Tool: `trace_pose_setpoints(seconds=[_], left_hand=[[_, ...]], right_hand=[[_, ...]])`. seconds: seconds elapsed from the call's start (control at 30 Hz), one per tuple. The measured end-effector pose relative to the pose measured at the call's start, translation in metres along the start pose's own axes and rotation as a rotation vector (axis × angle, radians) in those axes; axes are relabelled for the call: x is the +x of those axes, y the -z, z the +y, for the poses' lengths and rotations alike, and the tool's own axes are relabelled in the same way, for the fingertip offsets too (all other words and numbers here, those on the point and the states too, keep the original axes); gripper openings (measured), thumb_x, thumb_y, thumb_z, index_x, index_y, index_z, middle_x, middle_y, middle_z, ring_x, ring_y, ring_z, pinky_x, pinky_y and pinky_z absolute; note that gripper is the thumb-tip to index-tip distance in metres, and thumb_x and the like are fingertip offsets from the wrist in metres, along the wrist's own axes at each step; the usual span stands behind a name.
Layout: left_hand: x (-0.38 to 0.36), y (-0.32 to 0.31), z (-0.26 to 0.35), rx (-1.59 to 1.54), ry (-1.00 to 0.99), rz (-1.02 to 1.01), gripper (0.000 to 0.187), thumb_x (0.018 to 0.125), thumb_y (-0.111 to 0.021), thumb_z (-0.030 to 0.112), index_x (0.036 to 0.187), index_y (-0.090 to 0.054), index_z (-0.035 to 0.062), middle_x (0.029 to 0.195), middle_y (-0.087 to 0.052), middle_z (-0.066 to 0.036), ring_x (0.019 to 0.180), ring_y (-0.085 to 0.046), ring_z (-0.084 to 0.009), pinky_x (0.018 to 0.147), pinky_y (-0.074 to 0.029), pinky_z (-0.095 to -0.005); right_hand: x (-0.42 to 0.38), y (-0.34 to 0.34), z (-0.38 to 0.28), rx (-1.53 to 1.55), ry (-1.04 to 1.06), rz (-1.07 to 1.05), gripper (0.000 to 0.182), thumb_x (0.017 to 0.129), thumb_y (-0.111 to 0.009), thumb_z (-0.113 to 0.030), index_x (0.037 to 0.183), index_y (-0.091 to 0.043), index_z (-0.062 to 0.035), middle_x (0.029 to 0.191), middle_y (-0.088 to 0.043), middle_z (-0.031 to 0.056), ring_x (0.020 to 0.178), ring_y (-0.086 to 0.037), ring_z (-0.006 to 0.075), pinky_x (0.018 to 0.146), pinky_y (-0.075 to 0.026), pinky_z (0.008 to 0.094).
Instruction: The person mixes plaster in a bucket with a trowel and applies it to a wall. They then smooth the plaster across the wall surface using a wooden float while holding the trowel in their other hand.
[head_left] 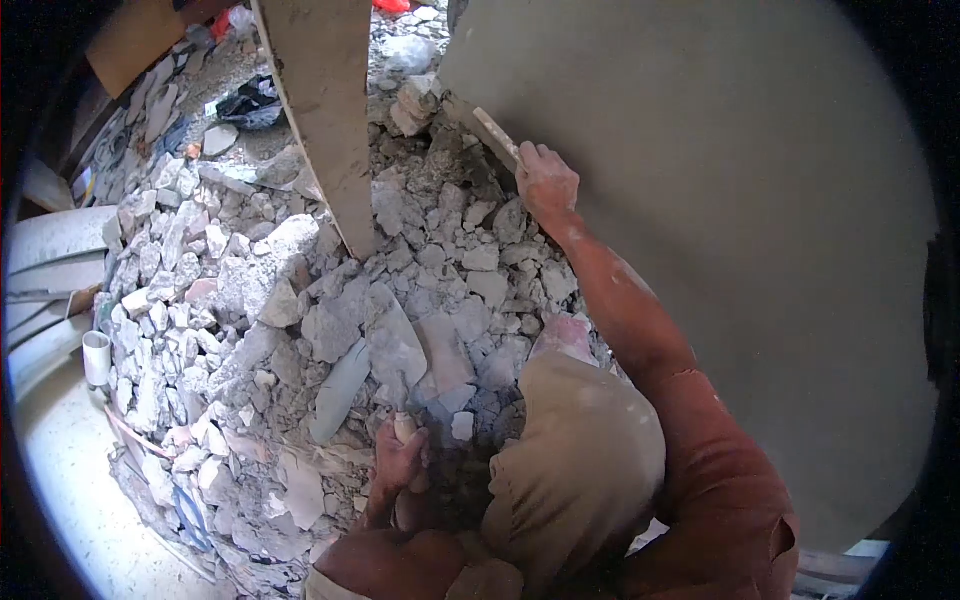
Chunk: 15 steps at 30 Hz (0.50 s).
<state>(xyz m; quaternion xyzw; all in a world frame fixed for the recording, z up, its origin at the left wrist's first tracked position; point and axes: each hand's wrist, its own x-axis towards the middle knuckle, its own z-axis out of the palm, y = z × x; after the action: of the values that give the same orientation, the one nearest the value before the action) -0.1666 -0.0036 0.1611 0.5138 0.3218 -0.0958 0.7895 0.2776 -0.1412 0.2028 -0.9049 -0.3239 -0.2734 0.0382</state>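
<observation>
The right hand point(546, 182) has its fingers gripping a trowel point(495, 136) against the plastered wall point(720, 200); the left hand point(400, 458), fingers curled closed, rests on rubble point(300, 300).

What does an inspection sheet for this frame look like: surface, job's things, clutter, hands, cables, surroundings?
Surface: smooth grey plastered wall filling the right side, above a heap of rubble.
Job's things: flat float or trowel pressed against the wall's lower edge.
Clutter: broken masonry chunks and dust; a wooden plank standing tilted in the heap; a white pipe piece at the left.
Hands: right hand grips the float's handle; left hand rests on the rubble, closed around a small pale piece, which I cannot identify.
Cables: nothing seen.
Surroundings: pale floor at lower left, boards stacked at the left edge.
</observation>
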Motion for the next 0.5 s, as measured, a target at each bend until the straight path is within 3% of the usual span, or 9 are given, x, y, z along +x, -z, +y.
trace_pose_setpoints(seconds=[0.2,0.27,0.37,0.5], left_hand=[[0.006,0.004,-0.009,0.121,0.010,-0.038,0.019,0.084,-0.066,0.006,0.096,-0.051,0.0035,0.068,-0.058,-0.003,0.051,-0.056,-0.0120,0.045,-0.045,-0.0280],[0.003,0.002,-0.009,-0.020,0.076,-0.043,0.018,0.085,-0.065,0.006,0.096,-0.051,0.0036,0.068,-0.058,-0.004,0.051,-0.055,-0.0121,0.044,-0.044,-0.0284],[0.005,0.003,-0.013,0.112,-0.038,-0.019,0.016,0.086,-0.064,0.005,0.096,-0.051,0.0042,0.067,-0.057,-0.003,0.050,-0.055,-0.0123,0.044,-0.044,-0.0280],[0.003,0.001,-0.006,-0.004,0.028,-0.065,0.015,0.087,-0.063,0.004,0.097,-0.051,0.0042,0.066,-0.057,-0.004,0.050,-0.055,-0.0127,0.043,-0.044,-0.0277]], right_hand=[[0.010,-0.010,0.012,-0.057,-0.011,-0.059,0.015,0.080,-0.064,-0.012,0.090,-0.052,-0.0125,0.081,-0.058,0.0085,0.079,-0.064,0.0294,0.063,-0.053,0.0438],[0.012,-0.011,0.014,-0.061,-0.027,-0.071,0.016,0.080,-0.064,-0.012,0.090,-0.052,-0.0126,0.081,-0.059,0.0087,0.079,-0.064,0.0295,0.063,-0.053,0.0440],[0.018,-0.002,0.013,-0.091,-0.010,-0.085,0.015,0.082,-0.065,-0.012,0.090,-0.052,-0.0105,0.082,-0.061,0.0096,0.081,-0.066,0.0299,0.065,-0.056,0.0440],[0.037,0.024,0.012,-0.102,-0.042,-0.055,0.017,0.082,-0.065,-0.014,0.093,-0.053,-0.0114,0.085,-0.062,0.0103,0.083,-0.066,0.0310,0.066,-0.056,0.0447]])
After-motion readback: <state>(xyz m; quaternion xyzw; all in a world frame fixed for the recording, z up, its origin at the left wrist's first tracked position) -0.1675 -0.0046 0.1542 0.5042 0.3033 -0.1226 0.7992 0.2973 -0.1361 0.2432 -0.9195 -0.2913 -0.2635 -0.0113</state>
